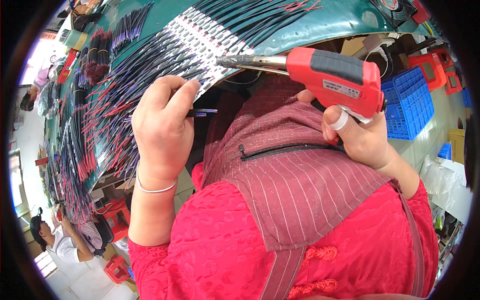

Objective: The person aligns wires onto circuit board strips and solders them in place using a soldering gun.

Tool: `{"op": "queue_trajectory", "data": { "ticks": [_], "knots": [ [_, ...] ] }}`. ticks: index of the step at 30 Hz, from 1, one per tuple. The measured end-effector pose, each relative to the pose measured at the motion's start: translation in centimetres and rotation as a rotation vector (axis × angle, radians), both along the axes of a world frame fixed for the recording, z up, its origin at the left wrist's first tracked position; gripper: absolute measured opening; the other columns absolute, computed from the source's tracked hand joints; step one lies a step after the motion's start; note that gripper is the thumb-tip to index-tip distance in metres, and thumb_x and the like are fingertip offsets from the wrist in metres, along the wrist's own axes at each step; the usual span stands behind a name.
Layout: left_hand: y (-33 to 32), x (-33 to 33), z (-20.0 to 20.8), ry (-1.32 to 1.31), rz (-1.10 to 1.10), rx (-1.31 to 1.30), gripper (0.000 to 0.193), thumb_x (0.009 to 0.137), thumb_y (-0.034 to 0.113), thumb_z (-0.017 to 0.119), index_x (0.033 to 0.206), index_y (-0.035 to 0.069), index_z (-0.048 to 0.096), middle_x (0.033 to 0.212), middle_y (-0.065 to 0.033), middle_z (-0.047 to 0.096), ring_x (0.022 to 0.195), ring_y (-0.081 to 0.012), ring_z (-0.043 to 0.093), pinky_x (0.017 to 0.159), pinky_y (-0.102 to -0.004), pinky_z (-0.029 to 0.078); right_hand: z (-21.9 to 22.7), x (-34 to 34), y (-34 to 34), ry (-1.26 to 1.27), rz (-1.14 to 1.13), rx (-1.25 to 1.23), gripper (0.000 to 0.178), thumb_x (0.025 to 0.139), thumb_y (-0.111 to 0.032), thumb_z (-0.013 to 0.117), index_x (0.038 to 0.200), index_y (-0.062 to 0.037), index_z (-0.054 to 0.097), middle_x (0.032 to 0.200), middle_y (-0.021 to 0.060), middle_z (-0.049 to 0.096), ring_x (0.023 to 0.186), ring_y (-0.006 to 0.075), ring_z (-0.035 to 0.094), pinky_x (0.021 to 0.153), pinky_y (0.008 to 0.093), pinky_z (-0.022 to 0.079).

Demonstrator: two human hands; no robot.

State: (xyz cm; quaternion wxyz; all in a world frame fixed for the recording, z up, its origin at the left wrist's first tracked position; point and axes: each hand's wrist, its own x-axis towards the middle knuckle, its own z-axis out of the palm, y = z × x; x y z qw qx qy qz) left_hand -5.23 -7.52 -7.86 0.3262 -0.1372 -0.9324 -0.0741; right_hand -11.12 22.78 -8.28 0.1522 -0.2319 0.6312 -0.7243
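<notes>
My right hand, with a white band around one finger, is wrapped around the handle of a red and black soldering gun. The gun's metal barrel points left, and its dark tip overlaps the near end of rows of small white connectors; whether it touches them I cannot tell. Black wires run out from both sides of these rows. Close to the near edge of the rows, my left hand is closed in a pinch on a short black wire with blue and reddish ends.
The green table carries tied wire bundles and loose red-tipped wires at the left. A blue crate and red stools stand to the right. Another person sits at the far lower left.
</notes>
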Motion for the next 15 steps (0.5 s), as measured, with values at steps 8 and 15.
{"op": "queue_trajectory", "data": {
  "ticks": [8,15],
  "knots": [
    [1.9,-1.2,0.5,-0.011,-0.039,-0.041,0.03,0.071,-0.008,0.071,0.099,0.001,0.075,0.089,-0.0095,0.061,0.079,-0.0268,0.062,0.068,-0.0381,0.051,0.0,-0.2,0.9,0.073,0.05,-0.021,0.035,0.095,-0.003,0.072,0.129,-0.0014,0.064,0.117,0.0108,0.074,0.102,0.0148,0.069,0.085,0.0285,0.056],
    [2.1,-0.9,0.5,-0.075,-0.001,-0.059,0.044,0.068,-0.015,0.067,0.106,0.005,0.077,0.088,-0.0084,0.06,0.075,-0.0237,0.062,0.066,-0.035,0.05,0.2,-0.2,1.4,0.101,0.063,0.033,0.036,0.094,0.0,0.073,0.129,0.0009,0.063,0.118,0.0131,0.073,0.11,0.0188,0.069,0.094,0.0321,0.055]
  ]
}}
